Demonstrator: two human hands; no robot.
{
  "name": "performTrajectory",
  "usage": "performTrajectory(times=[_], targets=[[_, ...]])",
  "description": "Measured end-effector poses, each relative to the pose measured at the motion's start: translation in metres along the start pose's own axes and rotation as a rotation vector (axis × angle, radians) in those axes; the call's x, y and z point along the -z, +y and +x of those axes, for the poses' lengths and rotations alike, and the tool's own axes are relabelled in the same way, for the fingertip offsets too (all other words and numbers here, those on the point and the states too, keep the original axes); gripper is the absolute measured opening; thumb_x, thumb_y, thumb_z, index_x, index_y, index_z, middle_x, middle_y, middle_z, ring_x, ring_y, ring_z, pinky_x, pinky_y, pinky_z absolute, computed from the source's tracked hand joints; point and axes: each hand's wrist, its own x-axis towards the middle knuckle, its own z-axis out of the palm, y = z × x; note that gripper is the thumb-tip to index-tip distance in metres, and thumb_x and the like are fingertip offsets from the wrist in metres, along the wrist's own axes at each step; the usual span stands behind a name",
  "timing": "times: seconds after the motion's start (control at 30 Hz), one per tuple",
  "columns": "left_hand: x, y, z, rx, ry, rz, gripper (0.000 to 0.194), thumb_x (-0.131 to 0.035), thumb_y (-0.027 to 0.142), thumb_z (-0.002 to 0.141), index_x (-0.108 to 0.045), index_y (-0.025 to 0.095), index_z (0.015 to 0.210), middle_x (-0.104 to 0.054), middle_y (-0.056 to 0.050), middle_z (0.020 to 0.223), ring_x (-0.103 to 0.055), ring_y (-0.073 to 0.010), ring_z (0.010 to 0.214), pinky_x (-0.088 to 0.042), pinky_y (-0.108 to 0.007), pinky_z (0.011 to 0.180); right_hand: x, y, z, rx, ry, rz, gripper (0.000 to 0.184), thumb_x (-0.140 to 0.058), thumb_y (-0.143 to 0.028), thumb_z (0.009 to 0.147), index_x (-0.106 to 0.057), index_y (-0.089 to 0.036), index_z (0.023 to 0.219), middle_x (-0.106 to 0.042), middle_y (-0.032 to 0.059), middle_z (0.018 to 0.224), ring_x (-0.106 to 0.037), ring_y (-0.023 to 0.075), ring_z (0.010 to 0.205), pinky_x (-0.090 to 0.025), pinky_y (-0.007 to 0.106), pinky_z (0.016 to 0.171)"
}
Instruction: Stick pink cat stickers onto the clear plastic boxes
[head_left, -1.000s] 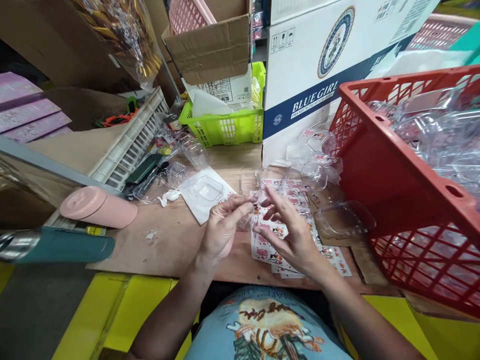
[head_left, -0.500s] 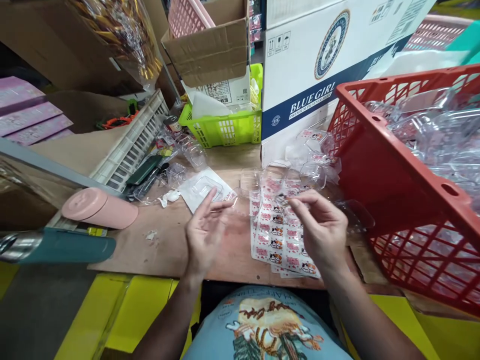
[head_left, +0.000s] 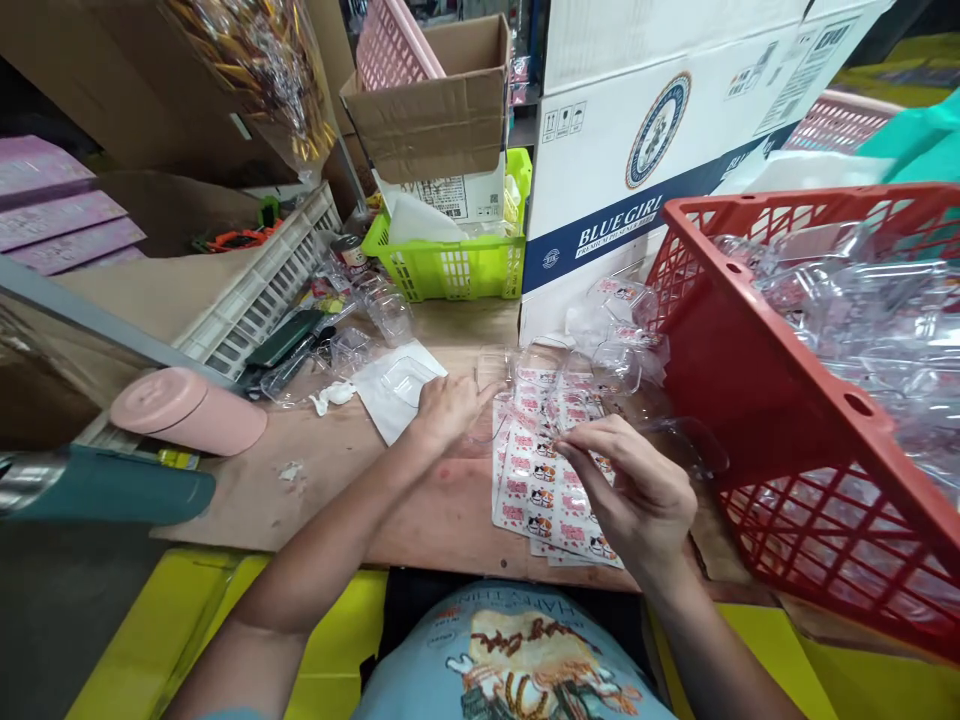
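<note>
My left hand (head_left: 451,408) is at the middle of the table, thumb and index finger closing at the edge of a clear plastic container (head_left: 491,430); its other fingers are curled and partly hidden. My right hand (head_left: 637,480) hovers over printed sticker sheets (head_left: 517,490) with pink lettering and cartoon cats. Its thumb and index finger are pinched on a small piece that looks like a sticker (head_left: 556,437), hard to make out against the sheets. Beyond the hands lie more clear plastic containers (head_left: 619,365). Left of my left hand, a white paper (head_left: 382,405) carries another clear plastic piece.
A red crate (head_left: 757,340) full of clear plastic shells stands at the right. Behind are a white carton (head_left: 592,130) and a green basket (head_left: 450,270). A pink bottle (head_left: 191,410) and a teal bottle (head_left: 135,485) lie at the left.
My left hand has turned from spread fingers to reach right and forward onto the clear plastic. My right hand stays pinched, slightly lower and further left. The view has shifted a little.
</note>
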Motion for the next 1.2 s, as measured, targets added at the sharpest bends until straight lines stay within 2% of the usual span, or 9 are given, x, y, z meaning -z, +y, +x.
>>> performTrajectory(times=[0.1, 0.17, 0.3, 0.37, 0.47, 0.57, 0.77, 1.0, 1.2], targets=[[0.008, -0.006, -0.014, 0.046, -0.075, 0.143, 0.044, -0.075, 0.04, 0.074, -0.052, 0.02, 0.041, -0.052, -0.006, 0.047, -0.063, -0.0273, 0.073, -0.039, -0.033, 0.069, 0.009, 0.001, -0.005, 0.041, -0.008, -0.032, 0.029, -0.07, -0.008, 0.084, -0.074, -0.029, 0.103, -0.07, 0.0045, 0.083, -0.064, 0.023, 0.075, -0.05, 0.04, 0.069], [0.017, -0.011, -0.028, 0.118, -0.196, 0.05, 0.031, -0.07, 0.035, 0.076, -0.064, 0.018, 0.051, -0.064, -0.007, 0.057, -0.064, -0.0224, 0.067, -0.041, -0.03, 0.063, 0.012, 0.003, -0.007, 0.029, -0.007, -0.04, 0.03, -0.071, -0.007, 0.083, -0.075, -0.029, 0.104, -0.07, 0.0049, 0.086, -0.064, 0.0237, 0.079, -0.051, 0.04, 0.071], [0.03, -0.019, -0.059, 0.466, -0.309, -0.62, 0.019, -0.074, 0.03, 0.074, -0.074, 0.013, 0.082, -0.075, -0.008, 0.079, -0.067, -0.0153, 0.062, -0.045, -0.021, 0.051, 0.01, 0.005, -0.008, -0.067, 0.047, -0.011, 0.023, -0.071, -0.009, 0.084, -0.077, -0.028, 0.097, -0.069, 0.0068, 0.096, -0.065, 0.0246, 0.088, -0.052, 0.04, 0.076], [0.027, -0.022, -0.073, 0.611, -0.303, -0.94, 0.019, -0.078, 0.023, 0.073, -0.071, 0.013, 0.087, -0.076, -0.007, 0.081, -0.071, -0.0147, 0.069, -0.052, -0.019, 0.058, 0.006, 0.006, -0.007, -0.119, 0.047, 0.043, 0.018, -0.071, -0.011, 0.085, -0.076, -0.026, 0.093, -0.069, 0.0056, 0.089, -0.065, 0.0228, 0.083, -0.052, 0.038, 0.073], [0.014, -0.023, -0.089, 0.691, -0.291, -1.265, 0.019, -0.077, 0.015, 0.076, -0.07, 0.016, 0.094, -0.077, -0.003, 0.085, -0.074, -0.0121, 0.081, -0.057, -0.018, 0.072, -0.002, 0.004, -0.006, -0.237, 0.043, 0.133, 0.009, -0.071, -0.016, 0.087, -0.074, -0.024, 0.088, -0.068, 0.003, 0.079, -0.063, 0.0178, 0.072, -0.052, 0.032, 0.065], [-0.003, -0.017, -0.099, 0.69, -0.245, -1.391, 0.015, -0.073, 0.017, 0.081, -0.071, 0.018, 0.096, -0.078, -0.003, 0.091, -0.074, -0.0143, 0.09, -0.058, -0.022, 0.078, -0.005, 0.0, -0.005, -0.382, 0.04, 0.203, 0.002, -0.072, -0.022, 0.087, -0.073, -0.022, 0.086, -0.068, 0.0021, 0.077, -0.063, 0.015, 0.067, -0.053, 0.027, 0.059], [-0.018, 0.006, -0.107, 0.558, -0.138, -1.361, 0.016, -0.075, 0.018, 0.08, -0.075, 0.018, 0.097, -0.078, -0.005, 0.103, -0.073, -0.0215, 0.099, -0.055, -0.041, 0.098, -0.005, -0.001, -0.008, -0.587, -0.067, 0.299, 0.016, -0.072, -0.033, 0.088, -0.07, -0.017, 0.082, -0.065, 0.0015, 0.067, -0.06, 0.0129, 0.058, -0.053, 0.024, 0.053], [-0.023, 0.013, -0.117, 0.421, -0.112, -1.246, 0.012, -0.072, 0.019, 0.083, -0.078, 0.016, 0.094, -0.078, -0.007, 0.105, -0.072, -0.0219, 0.099, -0.056, -0.04, 0.096, -0.013, 0.013, -0.013, -0.672, -0.168, 0.369, 0.019, -0.073, -0.035, 0.086, -0.069, -0.017, 0.082, -0.064, -0.0002, 0.063, -0.059, 0.0106, 0.054, -0.05, 0.022, 0.051], [-0.021, 0.01, -0.119, 0.416, -0.094, -1.204, 0.012, -0.076, 0.019, 0.079, -0.078, 0.014, 0.09, -0.079, -0.008, 0.096, -0.074, -0.0231, 0.091, -0.059, -0.043, 0.092, -0.015, 0.017, -0.009, -0.728, -0.223, 0.374, 0.024, -0.076, -0.038, 0.082, -0.069, -0.016, 0.078, -0.063, -0.0007, 0.06, -0.058, 0.0097, 0.05, -0.047, 0.02, 0.048]])
